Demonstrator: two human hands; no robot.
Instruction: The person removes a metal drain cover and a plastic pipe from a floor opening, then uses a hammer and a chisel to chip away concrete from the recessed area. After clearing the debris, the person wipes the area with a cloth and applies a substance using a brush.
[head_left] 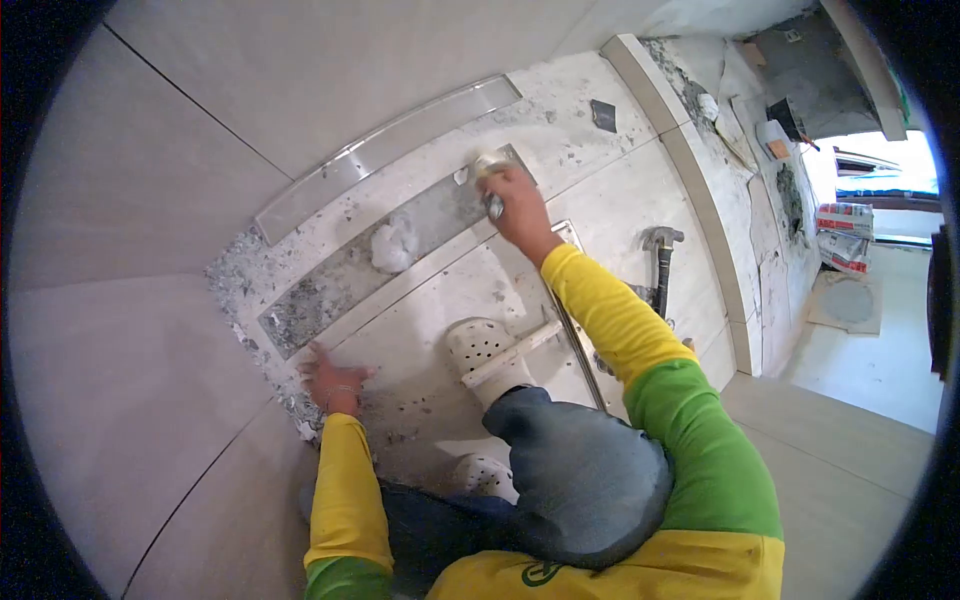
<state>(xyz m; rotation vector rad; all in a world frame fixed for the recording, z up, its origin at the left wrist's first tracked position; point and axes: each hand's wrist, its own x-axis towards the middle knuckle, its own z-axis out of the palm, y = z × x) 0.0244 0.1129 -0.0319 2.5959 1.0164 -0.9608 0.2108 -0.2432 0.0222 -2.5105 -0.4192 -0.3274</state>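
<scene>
My right hand (519,212) is closed around a short brush-like tool (487,163) with a pale, blurred end, held at the far right part of a long recessed channel (345,290) in the tiled floor. Grey crumbs and dust coat the bottom of this channel. A white crumpled wad (395,246) lies in its middle. My left hand (335,384) rests on the floor by the channel's near left end, fingers spread, holding nothing. Between the channel and the wall lies a long metallic strip (390,140).
A hammer (663,265) lies on the tiles to my right, beside a long thin bar (578,345). A dark square piece (603,115) sits near the raised tiled curb (690,170). Debris fills the left corner. Printed bags (845,235) stand beyond the curb.
</scene>
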